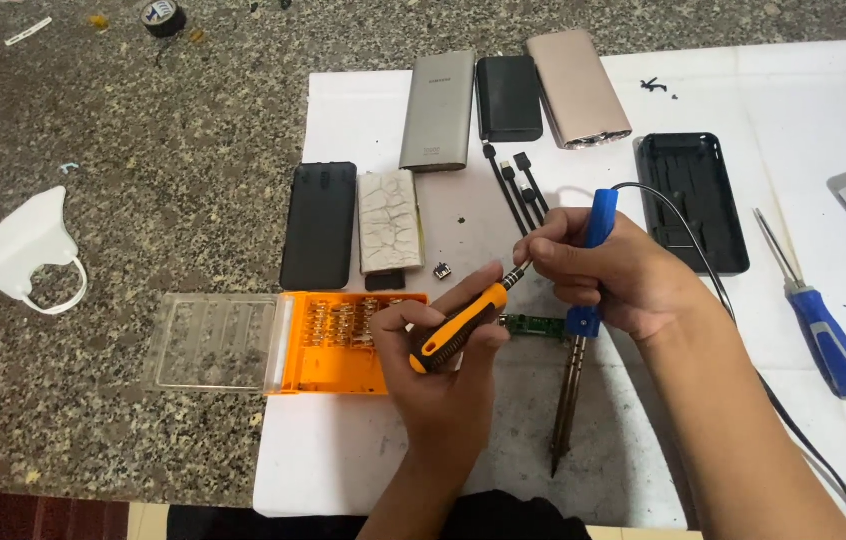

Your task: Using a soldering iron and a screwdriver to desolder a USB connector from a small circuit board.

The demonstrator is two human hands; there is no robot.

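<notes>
My left hand (438, 365) grips an orange-and-black precision screwdriver (458, 328), its shaft pointing up and right. My right hand (608, 275) pinches the screwdriver's tip with thumb and forefinger while also holding a blue-handled soldering iron (583, 310), whose metal tip points down toward me. A small green circuit board (533, 324) lies on the white sheet just under my hands. An open orange bit case (338, 342) with a clear lid sits left of my left hand.
On the white sheet (363, 450) lie a grey power bank (438, 110), a black one (509, 97), a pink-gold one (577, 88), a black shell (318, 225), a white cell pack (389, 220), an empty black casing (693, 200) and a blue screwdriver (828, 340). A white mask (23, 250) rests on the granite.
</notes>
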